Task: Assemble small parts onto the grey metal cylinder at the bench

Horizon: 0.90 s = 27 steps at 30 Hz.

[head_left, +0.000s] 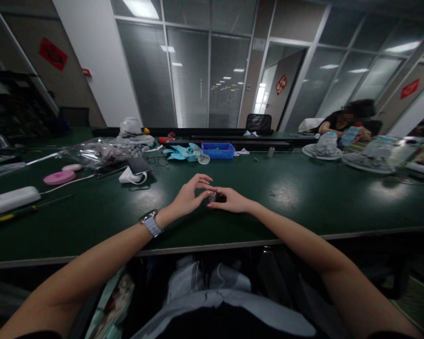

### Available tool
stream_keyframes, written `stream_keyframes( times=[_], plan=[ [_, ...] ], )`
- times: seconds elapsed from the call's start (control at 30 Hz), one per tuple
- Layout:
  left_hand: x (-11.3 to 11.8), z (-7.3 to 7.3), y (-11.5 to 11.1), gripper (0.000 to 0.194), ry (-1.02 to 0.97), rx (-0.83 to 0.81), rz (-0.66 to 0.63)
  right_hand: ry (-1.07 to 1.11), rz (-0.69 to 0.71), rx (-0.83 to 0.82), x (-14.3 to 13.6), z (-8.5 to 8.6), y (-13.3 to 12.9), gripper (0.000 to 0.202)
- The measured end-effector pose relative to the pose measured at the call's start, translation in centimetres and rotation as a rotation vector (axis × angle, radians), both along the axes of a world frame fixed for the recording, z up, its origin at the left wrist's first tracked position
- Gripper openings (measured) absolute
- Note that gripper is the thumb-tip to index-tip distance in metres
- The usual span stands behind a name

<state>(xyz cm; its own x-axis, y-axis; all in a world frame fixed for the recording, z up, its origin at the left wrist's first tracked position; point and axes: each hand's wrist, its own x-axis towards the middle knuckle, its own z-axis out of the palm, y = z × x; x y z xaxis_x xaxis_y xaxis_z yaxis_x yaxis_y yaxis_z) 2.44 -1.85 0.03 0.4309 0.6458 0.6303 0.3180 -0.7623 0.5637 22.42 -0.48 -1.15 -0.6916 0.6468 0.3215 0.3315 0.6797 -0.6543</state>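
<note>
A small grey metal cylinder (212, 198), perhaps a little motor, stands upright on the green table in front of me. My right hand (231, 200) pinches it from the right between thumb and fingers. From the left, my left hand (192, 192) reaches over it, its thumb tip at the cylinder's top edge. The left fingers are stretched out and apart from the thumb, arching above. Fingertips partly hide the cylinder, so its top cannot be made out.
On the left lie a white power strip (14, 201), a screwdriver (10, 219), a pink round object (59, 177), a white charger (132, 176) and plastic bags (95, 153). Behind stand a blue bin (217, 151) and another small cylinder (270, 151). A person sits far right near fan parts (323, 147).
</note>
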Motion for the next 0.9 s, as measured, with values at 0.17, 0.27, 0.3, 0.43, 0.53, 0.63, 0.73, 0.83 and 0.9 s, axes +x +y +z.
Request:
stream_keyframes(
  times=[0.17, 0.27, 0.3, 0.43, 0.53, 0.63, 0.73, 0.83, 0.9],
  plan=[
    [0.04, 0.17, -0.16, 0.016, -0.007, -0.006, 0.036, 0.008, 0.017, -0.012, 0.01, 0.21, -0.17, 0.038],
    [0.02, 0.29, -0.27, 0.023, -0.025, -0.021, 0.063, 0.009, 0.026, -0.017, -0.03, 0.35, -0.25, 0.041],
    [0.01, 0.3, -0.28, 0.028, -0.036, -0.026, 0.071, 0.008, 0.027, -0.019, -0.04, 0.37, -0.24, 0.043],
    [-0.05, 0.23, -0.21, 0.038, -0.064, -0.027, 0.089, 0.015, 0.033, -0.025, -0.02, 0.28, -0.06, 0.044],
    [-0.06, 0.18, -0.13, 0.036, -0.057, -0.013, 0.094, 0.021, 0.035, -0.026, 0.01, 0.12, 0.07, 0.044],
    [-0.07, 0.13, -0.05, 0.034, -0.04, -0.001, 0.111, 0.039, 0.044, -0.035, -0.01, -0.01, 0.11, 0.044],
    [-0.04, 0.09, -0.08, 0.028, -0.033, 0.0, 0.109, 0.044, 0.047, -0.036, -0.04, -0.02, 0.08, 0.042],
    [0.15, 0.15, -0.35, 0.028, -0.062, -0.014, 0.089, 0.034, 0.036, -0.029, -0.01, 0.02, 0.05, 0.038],
    [0.36, 0.27, -0.59, 0.029, -0.098, -0.025, 0.077, 0.027, 0.023, -0.031, 0.02, 0.06, 0.03, 0.036]
  ],
)
